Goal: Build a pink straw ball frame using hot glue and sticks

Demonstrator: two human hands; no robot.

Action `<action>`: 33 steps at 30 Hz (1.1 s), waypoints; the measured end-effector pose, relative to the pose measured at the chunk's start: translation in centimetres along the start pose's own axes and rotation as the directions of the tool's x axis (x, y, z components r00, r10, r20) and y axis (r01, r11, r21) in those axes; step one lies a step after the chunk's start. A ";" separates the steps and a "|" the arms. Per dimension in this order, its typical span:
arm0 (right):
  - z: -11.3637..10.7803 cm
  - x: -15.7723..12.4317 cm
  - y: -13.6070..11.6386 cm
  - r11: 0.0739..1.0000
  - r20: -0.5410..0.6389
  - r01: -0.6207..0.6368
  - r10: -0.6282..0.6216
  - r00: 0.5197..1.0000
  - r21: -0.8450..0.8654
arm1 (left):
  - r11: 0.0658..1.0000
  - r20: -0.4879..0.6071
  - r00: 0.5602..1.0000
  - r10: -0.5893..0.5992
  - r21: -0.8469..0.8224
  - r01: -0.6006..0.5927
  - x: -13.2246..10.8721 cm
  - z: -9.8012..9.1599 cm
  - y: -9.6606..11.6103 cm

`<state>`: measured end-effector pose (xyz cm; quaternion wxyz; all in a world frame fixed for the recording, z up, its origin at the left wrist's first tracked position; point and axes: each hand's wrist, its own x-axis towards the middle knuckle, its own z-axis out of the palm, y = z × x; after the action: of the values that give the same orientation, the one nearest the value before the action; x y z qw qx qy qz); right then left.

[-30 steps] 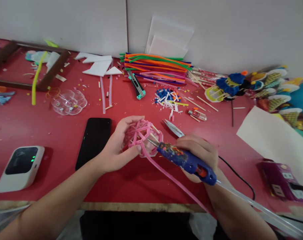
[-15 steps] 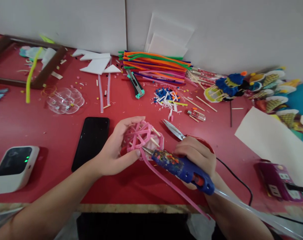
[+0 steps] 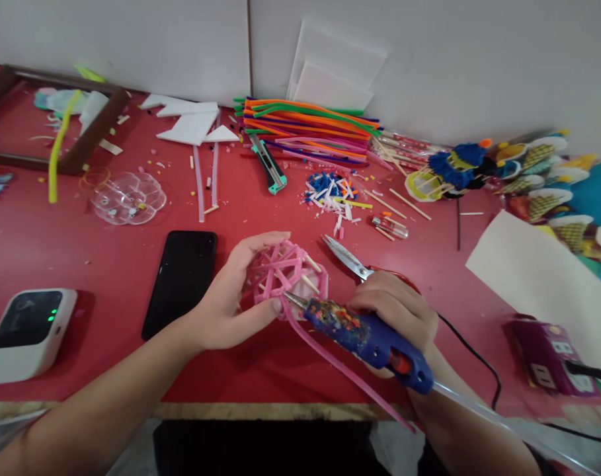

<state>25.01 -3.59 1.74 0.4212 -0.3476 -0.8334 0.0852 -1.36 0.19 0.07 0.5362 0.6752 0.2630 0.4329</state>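
Observation:
My left hand (image 3: 235,291) is closed around a small pink lattice craft (image 3: 280,268) made of pink strips and pale wooden sticks. From its lower edge a loose pink strip (image 3: 337,363) trails down to the right past the table's front. In my right hand (image 3: 399,307) is a blue glue gun (image 3: 364,334), its body stained with colourful dried glue and a clear glue stick (image 3: 473,403) sticking out of the back. The metal nozzle touches or nearly touches the craft beside my left thumb. Just beyond my right hand lie red-handled scissors (image 3: 347,256), partly hidden by it.
A black phone (image 3: 181,284) and a white device (image 3: 32,337) lie to the left. Farther back are a clear flower-shaped tray (image 3: 129,198), a cutter knife (image 3: 267,165) and a bundle of coloured pipe cleaners (image 3: 305,125). A purple power socket (image 3: 553,357) is at right.
The glue gun and my right hand have shifted slightly right and down. The craft in my left hand has moved a touch to the right.

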 end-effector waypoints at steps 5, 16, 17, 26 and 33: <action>0.0 -0.2 0.2 1.000 0.011 0.011 -0.011 1.000 0.004 | 0.999 0.002 1.000 0.010 0.035 -0.010 -0.2 -0.1 0.0; 0.0 -0.5 0.4 1.000 -0.003 0.019 -0.019 1.000 -0.013 | 0.999 -0.010 1.000 -0.011 0.040 0.012 -0.2 0.0 -0.2; 0.0 -0.5 0.5 1.000 -0.004 0.021 -0.021 1.000 -0.016 | 0.999 -0.011 1.000 -0.010 0.037 0.010 -0.2 0.0 -0.2; 0.0 -1.0 0.7 1.000 -0.034 0.008 -0.009 0.999 -0.024 | 1.000 -0.011 1.000 -0.019 0.006 0.019 -0.2 0.0 -0.1; -0.2 -0.9 0.3 0.998 -0.050 -0.063 0.063 0.997 0.010 | 1.000 -0.032 0.999 -0.024 0.004 0.024 -0.3 0.1 0.0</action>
<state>25.68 -3.94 1.17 0.4405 -0.3738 -0.8109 0.0934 -1.42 -0.07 0.03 0.5354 0.6662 0.2805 0.4369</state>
